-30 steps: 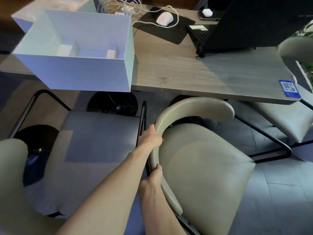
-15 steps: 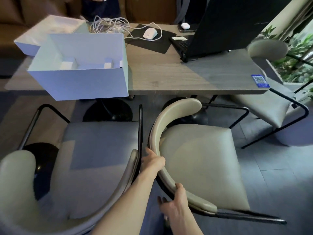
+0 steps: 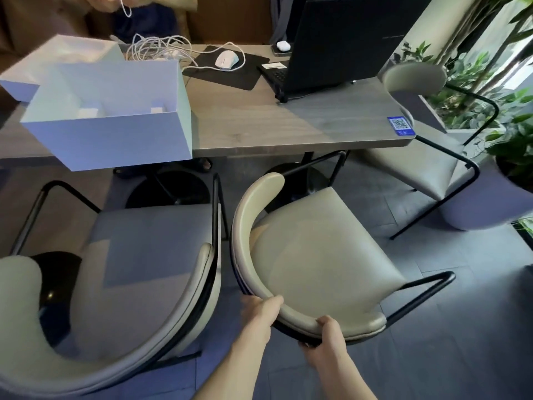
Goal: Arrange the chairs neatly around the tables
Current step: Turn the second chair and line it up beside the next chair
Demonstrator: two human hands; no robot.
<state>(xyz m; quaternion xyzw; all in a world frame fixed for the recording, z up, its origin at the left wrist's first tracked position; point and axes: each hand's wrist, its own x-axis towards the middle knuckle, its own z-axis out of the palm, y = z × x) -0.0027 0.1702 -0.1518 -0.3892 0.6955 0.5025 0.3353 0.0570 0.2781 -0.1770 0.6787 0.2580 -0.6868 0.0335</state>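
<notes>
A beige chair (image 3: pixel 311 255) with a curved backrest and black metal frame stands in front of the wooden table (image 3: pixel 288 122), turned askew with its seat pointing right. My left hand (image 3: pixel 259 310) grips the lower left of its backrest. My right hand (image 3: pixel 328 336) grips the backrest's near end from below. A second beige chair (image 3: pixel 138 269) stands close on the left, facing the table. A third chair (image 3: pixel 424 157) sits at the table's right end.
On the table are an open white box (image 3: pixel 115 116), a coil of white cable (image 3: pixel 155 50), a mouse (image 3: pixel 226 60) on a black pad and an open laptop (image 3: pixel 331 47). Potted plants (image 3: pixel 490 96) line the right side. Black table bases (image 3: pixel 170 189) stand underneath.
The middle chair has swung round, its backrest coming toward me. Both hands slid along the backrest to its near end. My view has pulled back and shows more of the table.
</notes>
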